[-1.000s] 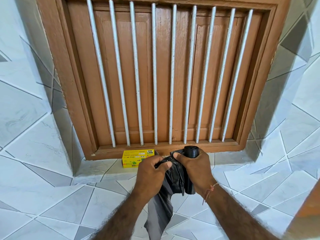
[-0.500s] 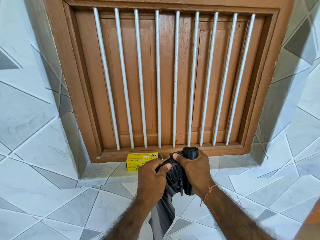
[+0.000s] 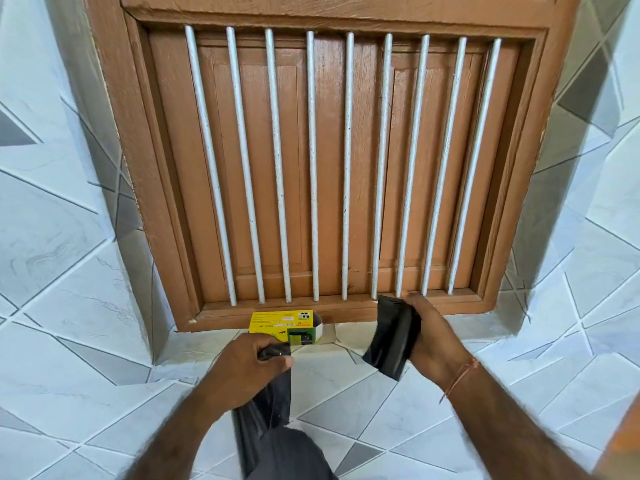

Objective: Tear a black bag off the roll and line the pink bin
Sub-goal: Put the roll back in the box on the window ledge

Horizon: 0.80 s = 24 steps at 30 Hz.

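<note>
In front of the barred wooden window [image 3: 313, 161], the left hand [image 3: 242, 370] is clenched on the top of a torn-off black bag [image 3: 272, 420], which hangs down and is cut off by the lower edge. The right hand [image 3: 431, 337] grasps the roll [image 3: 393, 332], apart from the bag. A yellow box [image 3: 282, 322] lies under the window sill, its print probably too small to read; the pink bin is out of view.

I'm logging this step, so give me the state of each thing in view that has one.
Black bag: torn free, hanging from left hand.
Roll: held in right hand, apart from the bag.
Yellow box: end flap open, on the tiled sill.
Window shutters: closed behind bars.
</note>
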Tool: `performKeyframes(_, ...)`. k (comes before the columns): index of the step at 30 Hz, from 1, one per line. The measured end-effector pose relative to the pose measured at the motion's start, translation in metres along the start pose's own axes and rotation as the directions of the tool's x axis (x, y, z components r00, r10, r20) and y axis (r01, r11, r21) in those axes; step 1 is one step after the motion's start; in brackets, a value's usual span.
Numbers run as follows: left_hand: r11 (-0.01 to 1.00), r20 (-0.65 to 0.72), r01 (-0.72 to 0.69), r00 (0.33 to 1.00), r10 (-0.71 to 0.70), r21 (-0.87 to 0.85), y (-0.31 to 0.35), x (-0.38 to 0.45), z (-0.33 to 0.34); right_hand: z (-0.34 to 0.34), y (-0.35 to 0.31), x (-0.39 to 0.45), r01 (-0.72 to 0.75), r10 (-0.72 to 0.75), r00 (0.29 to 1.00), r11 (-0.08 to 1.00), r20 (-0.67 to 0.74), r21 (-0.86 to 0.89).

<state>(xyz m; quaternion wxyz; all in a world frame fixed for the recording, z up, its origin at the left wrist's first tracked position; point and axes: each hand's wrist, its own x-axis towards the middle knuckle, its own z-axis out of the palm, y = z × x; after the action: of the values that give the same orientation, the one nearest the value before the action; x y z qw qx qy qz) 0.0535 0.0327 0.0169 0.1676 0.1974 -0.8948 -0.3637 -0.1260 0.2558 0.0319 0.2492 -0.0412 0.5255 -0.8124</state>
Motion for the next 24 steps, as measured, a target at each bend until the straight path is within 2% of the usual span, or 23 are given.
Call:
performKeyframes(2,0.998,0.068,0.017,0.997,-0.021,0.066,0.006,0.001,0.002,-0.006,0.004,0.002,-0.044,0.035,0.995,0.994,0.089,0.100)
performKeyframes(4,0.976,0.148,0.032,0.987,-0.065,0.217,0.009,0.004,0.001,-0.014,0.008,0.004,-0.037,0.017,0.985,0.993,0.174,0.112)
performKeyframes(5,0.940,0.170,0.021,0.982,-0.083,0.341,0.010,0.008,0.000,-0.017,0.009,0.003,-0.023,0.003,0.976,0.996,0.217,0.089)
performKeyframes(7,0.805,0.162,-0.019,0.982,-0.096,0.593,0.011,0.018,-0.001,-0.021,0.007,0.000,0.005,-0.010,0.960,1.000,0.279,0.019)
performKeyframes(9,0.683,0.150,-0.081,0.988,-0.042,0.726,0.016,0.033,0.002,-0.026,0.005,0.000,0.020,-0.007,0.962,0.999,0.273,-0.045)
performKeyframes(13,0.546,0.247,-0.242,0.967,0.066,0.802,0.023,0.066,0.021,-0.030,0.003,-0.001,0.074,-0.047,0.977,0.990,0.210,-0.121)
performKeyframes(15,0.512,0.319,-0.322,0.943,0.096,0.797,0.023,0.080,0.031,-0.031,0.002,-0.002,0.125,-0.093,0.977,0.979,0.190,-0.162)
performKeyframes(18,0.515,0.373,-0.368,0.922,0.099,0.774,0.022,0.094,0.034,-0.033,0.002,-0.006,0.189,-0.151,0.969,0.963,0.193,-0.194)
performKeyframes(24,0.512,0.397,-0.383,0.914,0.087,0.769,0.030,0.113,0.035,-0.037,-0.003,-0.004,0.287,-0.262,0.953,0.941,0.153,-0.181)
